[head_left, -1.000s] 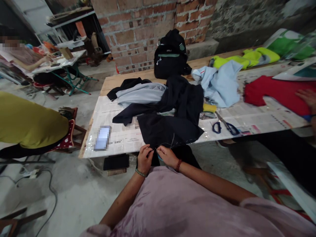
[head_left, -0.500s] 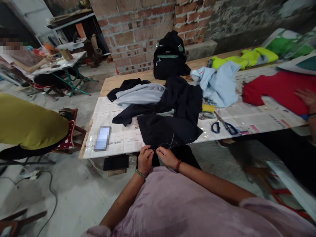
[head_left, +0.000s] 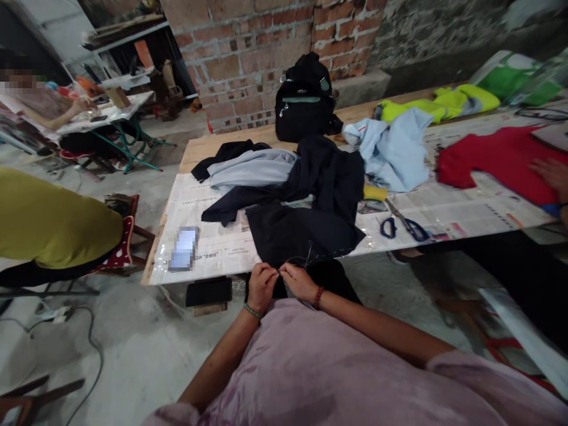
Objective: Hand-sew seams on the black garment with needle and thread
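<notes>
At the table's front edge lies a piece of dark cloth (head_left: 302,234), with white stitches along its near right hem. My left hand (head_left: 261,288) is closed, its fingers pinching the near left corner of this cloth. Close beside it, almost touching at the fingertips, my right hand (head_left: 300,283) is pinched at the same edge. Whatever sits between the right fingertips is too small to make out. A loose white thread (head_left: 309,251) loops over the cloth just above the right hand. Blue-handled scissors (head_left: 406,223) lie to the right, by a yellow thread spool (head_left: 375,193).
Crumpled dark and grey garments (head_left: 252,168) lie behind the cloth, before a black backpack (head_left: 305,100). A phone (head_left: 184,248) is at left. Light blue cloth (head_left: 393,151) and a red garment (head_left: 492,155) lie right, with another person's hand (head_left: 550,174) on the red one.
My fingers have closed in slightly at the cloth's edge, and the loose thread has shifted its loop. On the right, the iron has moved off the red garment, out of view.
</notes>
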Tool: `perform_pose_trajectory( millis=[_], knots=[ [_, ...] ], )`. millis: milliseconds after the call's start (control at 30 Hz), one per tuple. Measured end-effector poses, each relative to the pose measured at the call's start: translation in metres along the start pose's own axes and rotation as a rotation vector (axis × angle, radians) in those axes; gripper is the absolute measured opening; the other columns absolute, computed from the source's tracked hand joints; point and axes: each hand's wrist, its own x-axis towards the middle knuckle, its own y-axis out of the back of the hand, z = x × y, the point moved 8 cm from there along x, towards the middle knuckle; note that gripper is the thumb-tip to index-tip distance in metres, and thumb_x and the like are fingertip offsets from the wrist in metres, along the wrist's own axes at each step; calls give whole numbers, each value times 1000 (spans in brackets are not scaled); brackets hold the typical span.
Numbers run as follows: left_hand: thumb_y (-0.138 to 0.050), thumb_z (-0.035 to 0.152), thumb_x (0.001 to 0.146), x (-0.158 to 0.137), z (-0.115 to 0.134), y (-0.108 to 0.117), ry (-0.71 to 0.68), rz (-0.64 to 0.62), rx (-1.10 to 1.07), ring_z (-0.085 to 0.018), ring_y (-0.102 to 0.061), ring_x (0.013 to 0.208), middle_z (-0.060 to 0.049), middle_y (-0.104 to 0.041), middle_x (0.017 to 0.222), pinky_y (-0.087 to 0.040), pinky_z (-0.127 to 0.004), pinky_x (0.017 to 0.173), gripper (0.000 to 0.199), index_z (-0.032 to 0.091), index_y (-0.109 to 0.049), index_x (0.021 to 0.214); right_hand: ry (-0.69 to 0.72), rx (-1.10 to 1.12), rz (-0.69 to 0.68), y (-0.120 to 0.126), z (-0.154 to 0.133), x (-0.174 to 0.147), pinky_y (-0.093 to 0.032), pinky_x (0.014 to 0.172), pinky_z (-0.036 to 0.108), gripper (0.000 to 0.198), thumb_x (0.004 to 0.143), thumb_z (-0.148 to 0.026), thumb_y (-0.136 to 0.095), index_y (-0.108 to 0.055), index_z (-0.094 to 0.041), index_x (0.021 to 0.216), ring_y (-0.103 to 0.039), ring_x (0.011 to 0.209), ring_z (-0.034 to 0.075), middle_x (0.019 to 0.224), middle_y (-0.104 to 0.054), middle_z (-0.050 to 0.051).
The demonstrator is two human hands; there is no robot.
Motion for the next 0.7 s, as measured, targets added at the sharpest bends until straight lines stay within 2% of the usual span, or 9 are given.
perform_pose_trajectory(
  millis=[267, 400, 467, 600, 700],
  knots=[
    [-53, 19, 76, -2, 2, 6, 26, 13, -116, -15, -51, 90, -6, -50, 93, -44, -31, 81, 9, 17, -61, 80, 7, 4, 21, 0, 3, 3, -34, 58, 21, 13, 78, -22, -39, -50, -17, 72, -45, 59, 10, 61, -48, -3],
    [-51, 21, 77, -4, -17, 10, 225, 82, -170, -12, -53, 76, -5, -54, 89, -47, -26, 68, 19, 16, -55, 95, -32, 7, 15, 0, 5, 2, -32, 54, 21, 14, 78, -24, -40, -51, -17, 74, -43, 55, 10, 57, -46, -3],
    [-54, 22, 76, -4, -23, 6, 272, 70, -172, -11, -54, 70, -4, -56, 87, -46, -23, 61, 21, 16, -55, 96, -36, 3, 17, 1, 4, 1, -32, 54, 21, 14, 78, -25, -40, -51, -17, 73, -43, 54, 9, 56, -45, -4],
    [-53, 21, 76, -2, -21, 1, 221, 54, -142, -11, -54, 70, -3, -59, 78, -45, -24, 63, 11, 17, -60, 83, -29, 23, 9, 0, 3, -1, -32, 53, 20, 15, 79, -24, -40, -50, -17, 71, -41, 53, 9, 55, -44, -4],
    [-51, 20, 77, -1, -18, 2, 193, 59, -134, -12, -55, 70, -2, -60, 75, -45, -25, 65, 11, 17, -61, 80, -23, 25, 10, -1, 4, -1, -32, 52, 20, 16, 79, -24, -38, -50, -17, 70, -40, 52, 9, 53, -43, -5]
  ],
)
